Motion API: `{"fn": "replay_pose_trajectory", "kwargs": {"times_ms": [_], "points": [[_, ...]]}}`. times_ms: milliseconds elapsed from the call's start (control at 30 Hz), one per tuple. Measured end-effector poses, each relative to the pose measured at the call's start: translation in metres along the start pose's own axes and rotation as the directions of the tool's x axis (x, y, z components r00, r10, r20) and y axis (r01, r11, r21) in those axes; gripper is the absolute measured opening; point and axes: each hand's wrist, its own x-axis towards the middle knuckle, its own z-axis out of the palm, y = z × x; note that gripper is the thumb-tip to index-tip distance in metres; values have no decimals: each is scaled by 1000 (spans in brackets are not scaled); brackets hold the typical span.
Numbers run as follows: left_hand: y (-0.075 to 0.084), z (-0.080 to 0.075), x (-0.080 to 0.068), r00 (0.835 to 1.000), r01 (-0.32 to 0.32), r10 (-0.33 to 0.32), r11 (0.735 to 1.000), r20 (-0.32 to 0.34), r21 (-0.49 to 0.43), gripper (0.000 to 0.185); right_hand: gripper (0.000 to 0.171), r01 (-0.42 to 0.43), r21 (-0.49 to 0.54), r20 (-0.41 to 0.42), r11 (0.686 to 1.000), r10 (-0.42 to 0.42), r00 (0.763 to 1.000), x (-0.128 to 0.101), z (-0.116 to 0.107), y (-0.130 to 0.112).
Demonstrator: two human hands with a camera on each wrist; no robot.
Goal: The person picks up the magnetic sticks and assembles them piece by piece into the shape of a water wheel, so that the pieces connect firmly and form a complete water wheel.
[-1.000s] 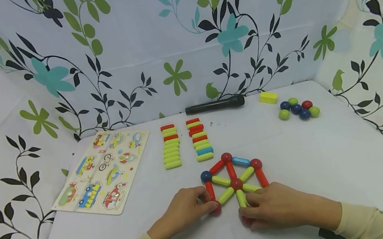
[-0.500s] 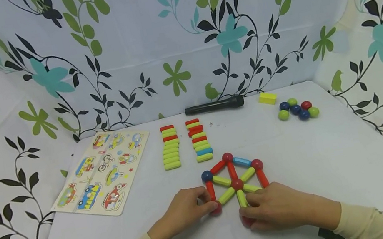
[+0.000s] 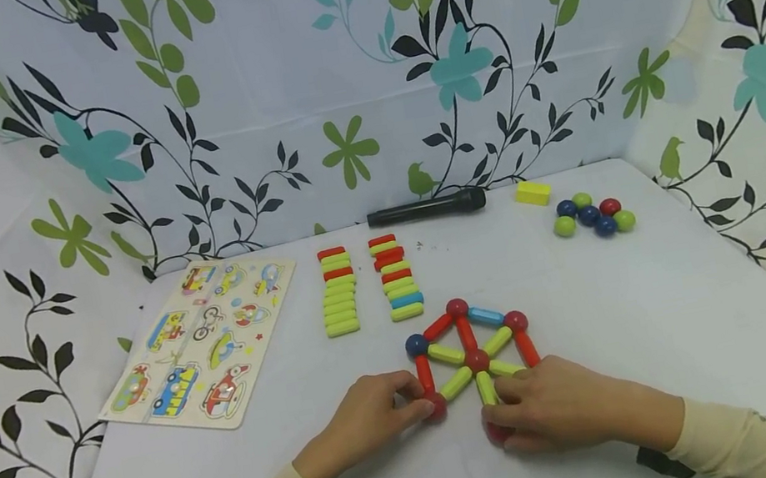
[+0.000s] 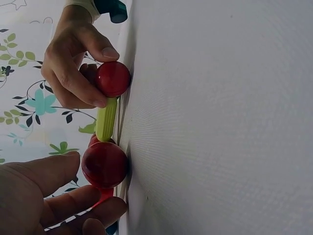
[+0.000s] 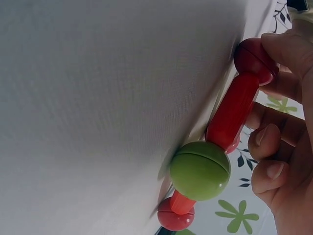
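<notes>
Holding red ball [image 4: 105, 165] each — left hand [image 3: 371, 419], right hand [image 3: 566, 403].

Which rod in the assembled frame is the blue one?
The blue rod at the far side of the frame, between two red balls; the frame's other visible rods are red or yellow-green.

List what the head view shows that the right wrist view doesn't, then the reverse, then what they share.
Only the head view: the puzzle board, black microphone, yellow block and yellow-green rods.

Only the right wrist view: the green ball between two red rods, and the red rod joining it to the pinched red ball.

Both: that red ball, the right grip pinching it, the white tabletop and the leaf-patterned backdrop.
</notes>
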Motion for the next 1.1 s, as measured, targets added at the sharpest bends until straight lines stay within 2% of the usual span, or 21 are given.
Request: {"fn": "replay_pose_trajectory", "kwargs": {"times_ms": [467, 800, 933, 1100], "points": [[-1, -3, -1, 1000, 1, -1, 1000, 11, 18, 17, 39, -154, 6, 70, 988, 154, 986, -6, -6, 18], [1, -11, 0, 1000, -17, 17, 1000, -3, 10, 13, 35, -225, -77, -59, 971, 221, 973, -1, -3, 29], [1, -25, 6, 998, -2, 4, 999, -70, 33, 10, 35, -290, -101, -91, 952, 281, 955, 11, -2, 33], [-7, -41, 20, 984, 59, -45, 995, -175, 75, 13, 38, -373, -71, -81, 925, 368, 926, 21, 0, 35]]}}
